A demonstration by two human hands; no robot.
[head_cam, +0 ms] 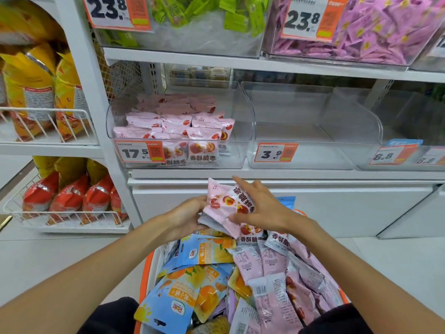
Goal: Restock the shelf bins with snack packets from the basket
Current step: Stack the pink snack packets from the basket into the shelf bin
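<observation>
- While both hands hang above the basket (144, 280), a small stack of pink packets (226, 206) sits between them, held just below the shelf edge (265, 174) & under the left bin.
- Left hand (185, 218): fingers curled round the stack's left end, gripping from the side/underneath.
- Right hand (262, 206): laid over the stack's right side, thumb low on the front, index finger stuck out straight toward the shelf; other fingers wrap the pkts.
- Basket: orange rim, white inside, directly under the hands. Full of loose pkts – more pink ones (284, 285) on the right, blue-and-orange fruit pouches (190, 290) on the left.
- Left bin (243, 131), clear plastic, mid shelf: partly filled w/ the same pink pkts, piled toward its left & back. Price tag (139, 151) on front reads 17.5.
- Next bin (301, 131) to the right: clear, tag 3.9 (277, 152); nothing seen inside. Further right another clear bin (409, 131), tags 8.8.
- Top shelf: bin of green packets (204, 10) and bin of purple packets (375, 32), each tagged 23.8.
- Far left: wire racks (60, 121) w/ yellow bags above, red bags (69, 196) below.
</observation>
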